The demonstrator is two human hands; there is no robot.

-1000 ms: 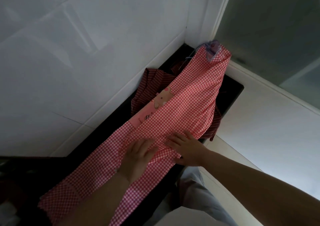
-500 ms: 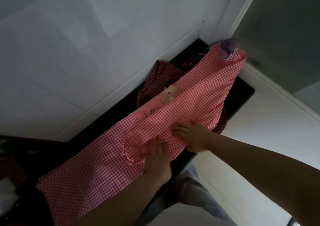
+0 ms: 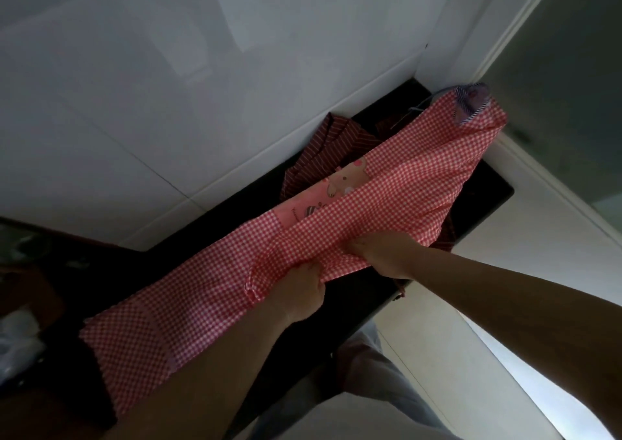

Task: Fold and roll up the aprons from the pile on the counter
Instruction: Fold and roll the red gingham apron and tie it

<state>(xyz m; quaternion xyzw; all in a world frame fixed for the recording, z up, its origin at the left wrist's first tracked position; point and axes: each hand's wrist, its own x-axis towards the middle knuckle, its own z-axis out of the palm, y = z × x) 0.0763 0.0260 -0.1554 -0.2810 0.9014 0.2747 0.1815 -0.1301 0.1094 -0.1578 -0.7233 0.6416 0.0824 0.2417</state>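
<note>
A second ago both hands lay flat on the gingham apron [image 3: 397, 197], smoothing it; now they have closed on it. The left hand [image 3: 296, 291] has its fingers curled into a bunched fold near the cloth's middle, and the right hand [image 3: 387, 254], just beside it, grips the near long edge, fingers tucked into the fabric. The smoothing looks finished, and the person seems to be gathering the edge to fold the apron lengthwise, so the rolling has yet to start.

The apron lies stretched along the dark counter [image 3: 484, 204], its far end reaching the corner, where a small striped piece of cloth [image 3: 469, 101] sits on top. A pink cartoon patch shows at its middle. A dark red striped apron [image 3: 323, 156] is crumpled under it against the white tiled wall [image 3: 202, 103]. Pale floor shows below the counter's edge.
</note>
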